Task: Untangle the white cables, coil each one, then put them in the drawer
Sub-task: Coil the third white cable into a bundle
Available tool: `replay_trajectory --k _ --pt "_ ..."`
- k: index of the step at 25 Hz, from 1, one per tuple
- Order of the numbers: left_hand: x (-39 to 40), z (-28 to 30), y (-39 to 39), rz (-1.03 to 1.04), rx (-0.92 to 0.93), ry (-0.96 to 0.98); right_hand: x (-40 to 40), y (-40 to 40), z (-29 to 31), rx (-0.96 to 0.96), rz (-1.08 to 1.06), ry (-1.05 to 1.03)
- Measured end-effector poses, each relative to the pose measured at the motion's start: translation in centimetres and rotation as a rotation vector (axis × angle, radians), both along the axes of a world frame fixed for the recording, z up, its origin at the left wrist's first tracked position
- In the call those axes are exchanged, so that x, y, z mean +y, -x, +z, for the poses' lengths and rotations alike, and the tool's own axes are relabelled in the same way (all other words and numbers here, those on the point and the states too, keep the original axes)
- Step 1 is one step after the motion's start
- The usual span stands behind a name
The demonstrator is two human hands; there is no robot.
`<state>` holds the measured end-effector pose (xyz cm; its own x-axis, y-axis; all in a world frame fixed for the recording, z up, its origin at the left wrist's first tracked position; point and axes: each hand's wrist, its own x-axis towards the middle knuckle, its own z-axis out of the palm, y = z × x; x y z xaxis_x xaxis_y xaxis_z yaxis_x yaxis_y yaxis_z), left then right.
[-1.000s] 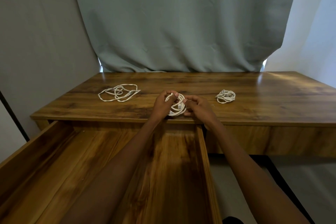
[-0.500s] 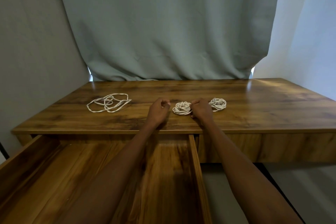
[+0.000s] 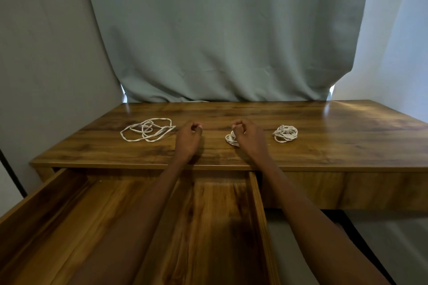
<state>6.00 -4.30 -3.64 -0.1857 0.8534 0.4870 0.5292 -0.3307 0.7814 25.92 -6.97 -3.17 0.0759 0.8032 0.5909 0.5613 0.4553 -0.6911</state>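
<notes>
Three white cables lie on the wooden desk [image 3: 324, 150]. A loose, spread-out cable [image 3: 148, 129] is at the left. A small coil [image 3: 285, 133] sits at the right. A second coil [image 3: 230, 139] lies in the middle, its right half hidden under my right hand [image 3: 249, 137], whose curled fingertips pinch the coil's far edge. My left hand [image 3: 188, 137] hovers just right of the loose cable with its fingers curled into a fist, holding nothing. The open drawer [image 3: 257, 203] is pulled out below both forearms, and the part of its floor that shows holds nothing.
A grey-green curtain [image 3: 220, 41] hangs behind the desk. The drawer's left wall [image 3: 41, 196] and right wall reach toward me. Bare desk top stretches right of the small coil.
The coil that both hands held up a second ago now lies on the desk. My left hand has let go and moved left toward the loose cable. The camera has tilted up.
</notes>
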Motion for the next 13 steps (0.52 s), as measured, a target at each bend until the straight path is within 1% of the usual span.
replay_trajectory --k 1,3,5,9,10,13 --pt "-0.2 0.3 1.3 0.034 0.001 -0.022 -0.3 1.4 0.1 -0.059 0.094 0.019" --pt "-0.5 0.6 4.5 0.104 0.01 -0.074 -0.4 4.5 0.3 -0.262 0.262 0.086" --pt "-1.2 0.7 8.3 0.16 0.012 -0.101 0.0 8.0 0.4 -0.446 0.344 0.111" --pt "-2.8 0.4 15.4 0.232 0.067 -0.103 2.2 14.6 0.1 -0.489 0.332 0.046" --pt "-3.2 0.3 16.7 0.24 0.093 -0.074 3.0 16.2 -0.1 -0.534 0.326 0.024" --pt "-3.7 -0.1 19.6 0.269 0.162 0.011 5.5 20.4 -1.4 -0.767 0.299 0.035"
